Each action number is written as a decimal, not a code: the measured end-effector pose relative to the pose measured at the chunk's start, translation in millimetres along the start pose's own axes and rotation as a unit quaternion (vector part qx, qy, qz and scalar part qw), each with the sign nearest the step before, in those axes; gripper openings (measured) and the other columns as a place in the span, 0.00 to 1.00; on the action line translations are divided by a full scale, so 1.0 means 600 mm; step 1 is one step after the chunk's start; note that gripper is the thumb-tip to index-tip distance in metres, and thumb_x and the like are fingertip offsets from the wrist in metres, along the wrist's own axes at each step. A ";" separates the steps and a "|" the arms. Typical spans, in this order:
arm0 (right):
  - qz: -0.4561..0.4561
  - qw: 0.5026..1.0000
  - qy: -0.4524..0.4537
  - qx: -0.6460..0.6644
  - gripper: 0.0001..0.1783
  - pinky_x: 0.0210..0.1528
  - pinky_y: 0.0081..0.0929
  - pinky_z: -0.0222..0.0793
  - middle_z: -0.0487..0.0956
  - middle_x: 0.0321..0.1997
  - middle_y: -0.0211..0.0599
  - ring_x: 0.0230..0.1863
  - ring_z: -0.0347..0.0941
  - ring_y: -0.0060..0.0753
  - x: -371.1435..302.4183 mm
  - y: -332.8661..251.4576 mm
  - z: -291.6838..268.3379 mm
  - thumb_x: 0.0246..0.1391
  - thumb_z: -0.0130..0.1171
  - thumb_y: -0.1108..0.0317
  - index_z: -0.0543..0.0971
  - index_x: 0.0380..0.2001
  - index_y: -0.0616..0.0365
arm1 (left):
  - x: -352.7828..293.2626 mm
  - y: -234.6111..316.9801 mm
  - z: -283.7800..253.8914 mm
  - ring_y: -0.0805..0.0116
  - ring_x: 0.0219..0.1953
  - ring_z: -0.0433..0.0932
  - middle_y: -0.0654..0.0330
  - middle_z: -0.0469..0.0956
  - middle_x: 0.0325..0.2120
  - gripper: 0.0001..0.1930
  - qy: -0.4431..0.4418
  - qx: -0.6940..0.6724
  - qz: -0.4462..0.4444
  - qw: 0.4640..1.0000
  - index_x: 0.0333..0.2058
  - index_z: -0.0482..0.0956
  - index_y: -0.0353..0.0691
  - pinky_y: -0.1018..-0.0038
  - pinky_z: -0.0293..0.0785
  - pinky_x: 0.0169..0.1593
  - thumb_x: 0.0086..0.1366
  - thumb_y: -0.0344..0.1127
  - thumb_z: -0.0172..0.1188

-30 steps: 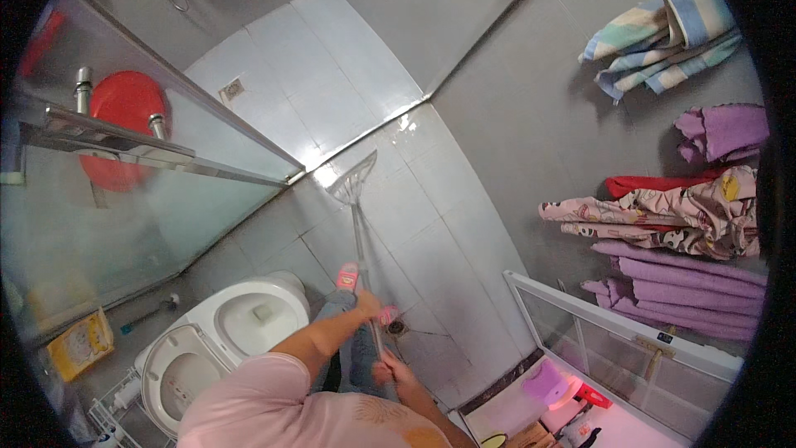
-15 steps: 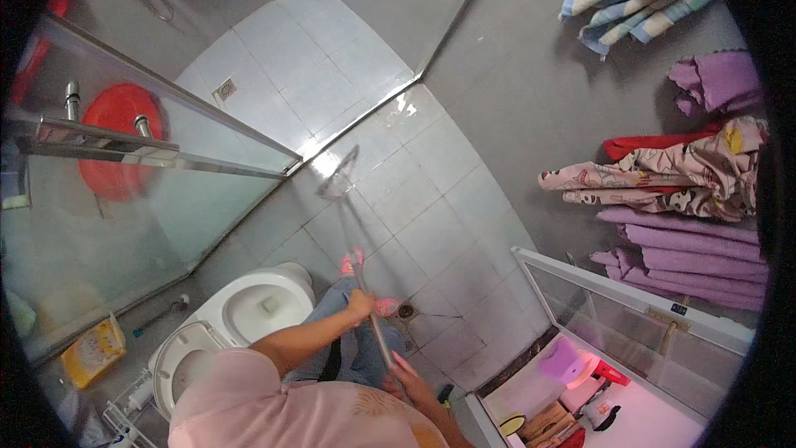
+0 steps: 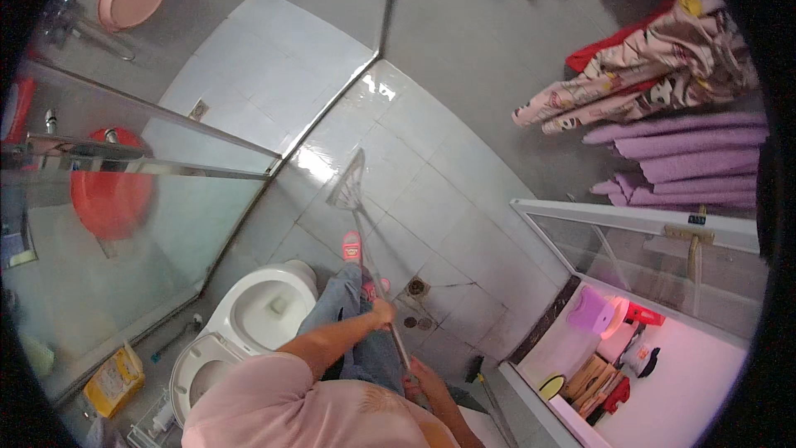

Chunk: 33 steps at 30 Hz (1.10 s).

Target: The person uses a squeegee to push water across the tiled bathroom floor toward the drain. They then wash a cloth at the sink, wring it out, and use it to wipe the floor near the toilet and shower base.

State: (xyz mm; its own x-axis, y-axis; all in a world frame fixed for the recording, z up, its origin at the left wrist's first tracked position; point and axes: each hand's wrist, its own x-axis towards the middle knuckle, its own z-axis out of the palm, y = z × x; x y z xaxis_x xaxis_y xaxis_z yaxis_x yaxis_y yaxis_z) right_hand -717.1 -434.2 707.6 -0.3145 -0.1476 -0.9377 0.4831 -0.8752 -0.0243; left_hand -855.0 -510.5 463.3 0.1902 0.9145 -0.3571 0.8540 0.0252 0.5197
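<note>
Grey-shafted, a fan-headed floor tool [image 3: 367,249] is gripped by the left hand [image 3: 381,314] and, lower down, the right hand [image 3: 419,379], fingers wrapped round it; its head is seen against pale tiles [image 3: 427,191], toward eleven o'clock from both (an open toilet [image 3: 249,305] is placed at the left's nine).

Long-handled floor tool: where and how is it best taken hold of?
Probably by the grey pole, coming from the near side, left grip ahead of right grip, as they sit now. The pole is slim and straight, and its near end seems easily reached; the wide, fan-shaped head sits at the far end.
</note>
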 end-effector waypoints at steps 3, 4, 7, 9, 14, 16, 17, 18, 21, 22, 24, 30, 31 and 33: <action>-0.005 0.997 0.022 0.079 0.22 0.12 0.15 0.50 0.65 0.18 0.31 0.13 0.54 0.17 -0.039 0.078 -0.094 0.50 0.45 0.61 0.58 0.49 0.51 | 0.039 0.103 0.022 0.66 0.19 0.71 0.61 0.70 0.15 0.14 -0.025 -0.190 0.035 0.981 0.16 0.71 0.40 0.66 0.63 0.19 0.38 0.45 0.61; 0.003 0.996 0.071 0.046 0.23 0.13 0.16 0.52 0.66 0.19 0.31 0.14 0.57 0.19 -0.060 0.075 -0.090 0.49 0.47 0.60 0.58 0.49 0.51 | 0.051 0.127 0.034 0.66 0.19 0.71 0.59 0.70 0.16 0.14 -0.038 -0.341 -0.060 0.937 0.17 0.71 0.37 0.66 0.64 0.19 0.41 0.44 0.59; -0.004 0.986 0.164 -0.012 0.23 0.15 0.17 0.55 0.68 0.21 0.31 0.15 0.59 0.20 -0.142 0.059 -0.058 0.47 0.49 0.59 0.61 0.47 0.53 | 0.056 0.211 -0.060 0.66 0.19 0.71 0.54 0.71 0.17 0.15 -0.013 -0.688 -0.398 0.606 0.19 0.69 0.30 0.68 0.66 0.18 0.48 0.40 0.53; -0.040 0.988 0.143 -0.035 0.17 0.12 0.15 0.50 0.66 0.17 0.30 0.13 0.56 0.18 -0.144 0.062 -0.062 0.48 0.49 0.64 0.62 0.41 0.56 | 0.045 0.204 -0.115 0.65 0.18 0.70 0.53 0.69 0.16 0.14 0.010 -0.647 -0.409 0.644 0.22 0.67 0.28 0.68 0.66 0.18 0.49 0.37 0.51; -0.119 0.991 0.057 -0.036 0.23 0.12 0.15 0.50 0.65 0.17 0.29 0.12 0.56 0.17 -0.088 -0.086 0.048 0.48 0.48 0.68 0.58 0.49 0.56 | 0.057 0.057 -0.220 0.62 0.16 0.69 0.55 0.65 0.17 0.14 0.143 -0.709 -0.399 0.563 0.27 0.60 0.28 0.64 0.71 0.20 0.53 0.36 0.49; -0.116 0.993 -0.030 0.021 0.24 0.12 0.14 0.50 0.64 0.17 0.29 0.13 0.55 0.16 -0.050 -0.167 0.091 0.49 0.47 0.69 0.56 0.50 0.55 | 0.077 -0.025 -0.270 0.61 0.16 0.69 0.53 0.63 0.19 0.15 0.173 -0.771 -0.373 0.486 0.31 0.56 0.27 0.65 0.71 0.17 0.52 0.35 0.48; -0.115 0.991 -0.052 0.039 0.22 0.11 0.15 0.51 0.64 0.16 0.29 0.12 0.56 0.16 -0.031 -0.201 0.107 0.49 0.47 0.68 0.57 0.48 0.54 | 0.087 -0.058 -0.310 0.60 0.16 0.69 0.53 0.63 0.20 0.16 0.188 -0.777 -0.383 0.462 0.32 0.55 0.28 0.64 0.72 0.16 0.53 0.35 0.47; -0.115 0.989 -0.074 0.057 0.21 0.11 0.15 0.51 0.64 0.16 0.28 0.12 0.56 0.17 -0.009 -0.234 0.126 0.48 0.48 0.68 0.59 0.47 0.54 | 0.098 -0.096 -0.342 0.60 0.17 0.68 0.53 0.62 0.21 0.15 0.196 -0.777 -0.376 0.466 0.32 0.55 0.29 0.61 0.72 0.19 0.54 0.35 0.46; -0.108 0.991 -0.074 0.035 0.18 0.10 0.15 0.50 0.63 0.16 0.28 0.11 0.55 0.17 0.023 -0.335 0.190 0.49 0.48 0.68 0.60 0.45 0.53 | 0.119 -0.196 -0.396 0.61 0.18 0.66 0.55 0.59 0.21 0.12 0.207 -0.787 -0.357 0.458 0.31 0.54 0.33 0.55 0.72 0.23 0.56 0.35 0.43; -0.105 0.992 -0.065 0.013 0.18 0.10 0.15 0.50 0.63 0.16 0.28 0.11 0.55 0.17 0.030 -0.370 0.214 0.49 0.48 0.68 0.60 0.44 0.53 | 0.128 -0.240 -0.392 0.61 0.18 0.66 0.55 0.58 0.21 0.12 0.207 -0.798 -0.351 0.444 0.31 0.53 0.33 0.54 0.72 0.24 0.56 0.35 0.43; -0.106 0.992 -0.062 -0.011 0.18 0.10 0.14 0.51 0.63 0.17 0.29 0.11 0.55 0.17 0.048 -0.432 0.245 0.49 0.46 0.68 0.60 0.45 0.53 | 0.147 -0.289 -0.430 0.62 0.17 0.65 0.56 0.58 0.19 0.10 0.199 -0.798 -0.373 0.430 0.28 0.55 0.33 0.55 0.73 0.24 0.56 0.34 0.42; -0.085 0.994 -0.052 0.053 0.20 0.11 0.12 0.52 0.63 0.18 0.28 0.12 0.55 0.15 0.101 -0.506 0.262 0.49 0.46 0.67 0.60 0.47 0.52 | 0.190 -0.364 -0.455 0.66 0.13 0.61 0.59 0.59 0.14 0.11 0.132 -0.789 -0.348 0.488 0.17 0.59 0.35 0.59 0.74 0.25 0.54 0.34 0.44; -0.074 0.995 -0.051 0.036 0.20 0.11 0.13 0.52 0.63 0.18 0.28 0.12 0.55 0.15 0.096 -0.493 0.263 0.49 0.46 0.67 0.59 0.47 0.53 | 0.187 -0.379 -0.402 0.65 0.14 0.62 0.59 0.59 0.15 0.11 0.109 -0.807 -0.332 0.475 0.18 0.59 0.35 0.58 0.74 0.25 0.54 0.34 0.44; -0.069 0.997 -0.033 0.017 0.21 0.11 0.15 0.51 0.63 0.18 0.29 0.12 0.55 0.15 0.070 -0.472 0.229 0.49 0.47 0.66 0.59 0.47 0.54 | 0.212 -0.352 -0.367 0.65 0.16 0.64 0.58 0.60 0.16 0.10 0.079 -0.819 -0.322 0.468 0.21 0.59 0.35 0.57 0.74 0.25 0.55 0.35 0.45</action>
State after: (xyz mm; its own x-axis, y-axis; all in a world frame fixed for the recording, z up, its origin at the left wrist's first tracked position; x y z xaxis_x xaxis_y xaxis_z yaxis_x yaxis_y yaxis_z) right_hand -979.3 -256.0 722.5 -0.4297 -0.0543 -0.9013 0.4042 -0.9042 -0.1382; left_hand -1117.8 -310.6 478.8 -0.0002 0.5190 -0.8548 -0.8324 0.4736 0.2878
